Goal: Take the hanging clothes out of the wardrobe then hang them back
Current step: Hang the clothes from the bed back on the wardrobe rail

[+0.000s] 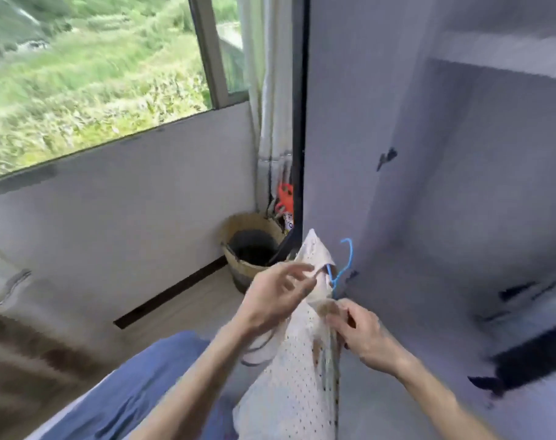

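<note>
right hand (362, 335) gripping dotted garment (292, 376) below blue hanger (346, 265), left hand (279, 293) touching its collar, grip unclear, woven basket (238, 227) sitting beyond, interior dark

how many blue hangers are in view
1: the blue hanger, its hook poking out of the neck of the dotted white garment, which the right hand grips. The orange thing in the corner is too blurred to tell; more may be hidden.

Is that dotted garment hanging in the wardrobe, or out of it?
Out. The right hand grips the dotted garment before the wardrobe; its blue hanger hook sticks up free.
</note>
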A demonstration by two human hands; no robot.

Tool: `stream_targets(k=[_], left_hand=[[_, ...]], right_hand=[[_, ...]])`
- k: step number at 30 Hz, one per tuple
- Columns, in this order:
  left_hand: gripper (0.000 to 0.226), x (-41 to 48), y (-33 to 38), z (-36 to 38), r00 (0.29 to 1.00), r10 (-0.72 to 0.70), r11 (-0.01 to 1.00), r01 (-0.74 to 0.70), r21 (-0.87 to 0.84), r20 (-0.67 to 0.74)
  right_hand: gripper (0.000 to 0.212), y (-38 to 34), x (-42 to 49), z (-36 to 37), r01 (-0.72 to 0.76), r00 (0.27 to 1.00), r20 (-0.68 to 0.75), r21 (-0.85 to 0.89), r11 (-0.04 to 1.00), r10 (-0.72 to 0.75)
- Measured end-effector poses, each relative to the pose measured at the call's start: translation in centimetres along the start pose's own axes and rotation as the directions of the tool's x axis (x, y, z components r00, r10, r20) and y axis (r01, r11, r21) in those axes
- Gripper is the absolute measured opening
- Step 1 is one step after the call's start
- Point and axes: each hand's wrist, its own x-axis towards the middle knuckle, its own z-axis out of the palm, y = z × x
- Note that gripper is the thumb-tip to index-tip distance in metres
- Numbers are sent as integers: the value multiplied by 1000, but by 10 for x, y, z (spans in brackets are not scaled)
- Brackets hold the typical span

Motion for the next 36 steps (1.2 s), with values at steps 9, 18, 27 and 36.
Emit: stream_targets(k=[9,18,27,36], left_hand=[[17,103,162,60,957,152,929,-52,-366,248],[24,166,214,114,967,144,884,-29,-466,212],[23,218,247,157,926,283,880,-146,-452,251],[24,255,251,178,785,401,887,-202,-416,472]], right_hand=[[38,1,-12,-115,-41,962,-271,-73,996,20],[18,39,-21,-169,-197,840,-538,-176,965,74],[30,63,-42,-203,-546,643,-740,-263,795,197],[17,70,-33,-204,-570,654,-719,-262,779,236]])
